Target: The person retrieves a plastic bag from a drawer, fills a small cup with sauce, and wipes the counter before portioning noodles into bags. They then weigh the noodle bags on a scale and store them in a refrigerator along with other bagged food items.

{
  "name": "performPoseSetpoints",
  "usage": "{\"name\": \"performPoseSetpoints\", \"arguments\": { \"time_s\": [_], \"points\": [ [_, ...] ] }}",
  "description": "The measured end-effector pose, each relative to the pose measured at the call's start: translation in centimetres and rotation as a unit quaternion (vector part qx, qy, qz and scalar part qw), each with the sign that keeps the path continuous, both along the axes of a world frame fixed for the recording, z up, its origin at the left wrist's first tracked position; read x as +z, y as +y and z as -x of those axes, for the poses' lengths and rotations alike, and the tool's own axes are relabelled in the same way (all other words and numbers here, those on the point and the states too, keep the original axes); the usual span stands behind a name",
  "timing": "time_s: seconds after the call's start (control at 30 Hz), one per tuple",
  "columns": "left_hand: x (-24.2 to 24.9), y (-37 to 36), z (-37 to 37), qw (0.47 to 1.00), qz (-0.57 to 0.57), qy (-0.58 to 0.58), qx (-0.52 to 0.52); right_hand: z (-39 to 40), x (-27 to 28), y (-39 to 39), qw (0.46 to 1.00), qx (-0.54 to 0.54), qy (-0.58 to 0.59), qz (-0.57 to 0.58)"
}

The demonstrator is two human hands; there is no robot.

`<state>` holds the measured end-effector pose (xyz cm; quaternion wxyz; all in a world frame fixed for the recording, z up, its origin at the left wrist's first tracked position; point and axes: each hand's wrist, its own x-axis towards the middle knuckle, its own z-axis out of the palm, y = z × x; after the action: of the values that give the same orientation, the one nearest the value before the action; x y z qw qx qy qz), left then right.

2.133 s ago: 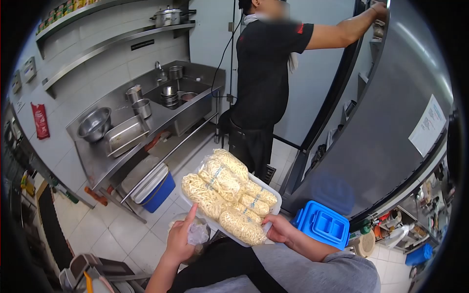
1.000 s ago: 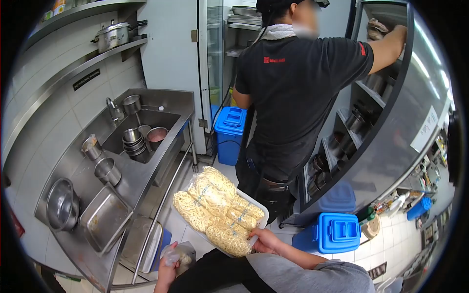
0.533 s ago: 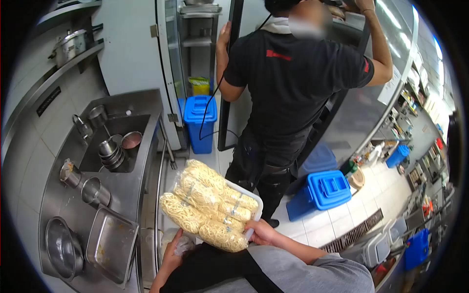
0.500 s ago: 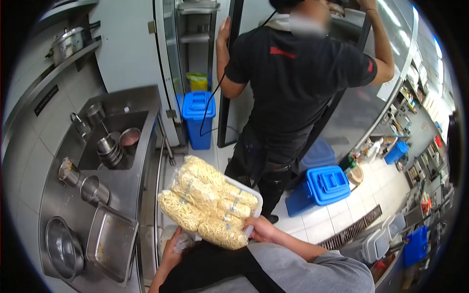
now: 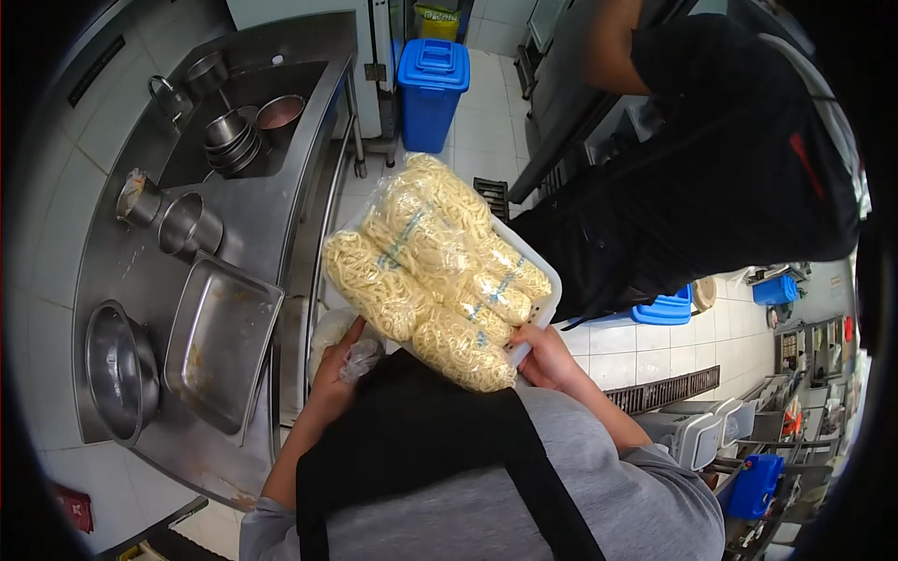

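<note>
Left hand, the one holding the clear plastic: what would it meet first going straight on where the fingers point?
The left hand would likely meet the bagged noodles or the white tray under them; depth is unclear, and the fingertips may be touching.

White plastic tray, clear bags of pale noodles with blue print, packed close together

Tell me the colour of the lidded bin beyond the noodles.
Blue, lid and body alike; it shows best in the head view.

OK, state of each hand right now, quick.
Left hand: closed on a clear plastic bag.
Right hand: gripping the edge of the white tray of bagged noodles.
</note>
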<state>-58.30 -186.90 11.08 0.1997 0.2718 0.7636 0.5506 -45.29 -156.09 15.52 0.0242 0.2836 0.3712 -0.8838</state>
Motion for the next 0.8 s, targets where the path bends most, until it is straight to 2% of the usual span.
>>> {"name": "performPoseSetpoints", "arguments": {
  "time_s": [0.07, 0.27, 0.33, 0.47, 0.53, 0.57, 0.63, 0.77, 0.8],
  "points": [
    [-0.3, -0.2, 0.1, 1.0, 0.024, 0.001, 0.002, 0.0, 0.0, -0.1, 1.0, 0.002, -0.025, -0.003],
    [-0.8, 1.3, 1.7, 1.0, -0.003, -0.006, 0.001, 1.1, -1.8, 0.8, 1.0, 0.0, -0.006, 0.004],
    [-0.6, 2.3, 3.1, 0.992, -0.057, -0.113, 0.002, 2.5, -1.7, 1.3, 1.0, -0.008, -0.007, 0.005],
    [-1.1, 5.0, 5.7, 0.995, -0.045, -0.088, 0.003, 5.4, -2.4, 4.0, 1.0, -0.022, 0.0, 0.02],
    [-1.0, 6.7, 7.5, 0.965, -0.118, -0.211, 0.1, 7.7, -3.4, 5.8, 0.999, -0.022, 0.003, 0.024],
    [-0.7, 7.6, 8.7, 0.966, -0.118, -0.208, 0.097, 8.7, -4.0, 6.8, 0.999, -0.02, 0.003, 0.028],
    [0.3, 9.8, 9.9, 0.945, -0.149, -0.237, 0.169, 9.4, -4.7, 9.2, 0.999, -0.02, -0.002, 0.031],
    [-0.8, 10.9, 18.4, 0.948, -0.13, -0.221, 0.189, 16.4, -3.8, 13.4, 0.999, -0.015, -0.025, 0.037],
    [-0.6, 11.3, 20.5, 0.964, -0.107, -0.177, 0.165, 18.0, -2.7, 14.6, 0.998, -0.025, -0.024, 0.045]
  ]
}}
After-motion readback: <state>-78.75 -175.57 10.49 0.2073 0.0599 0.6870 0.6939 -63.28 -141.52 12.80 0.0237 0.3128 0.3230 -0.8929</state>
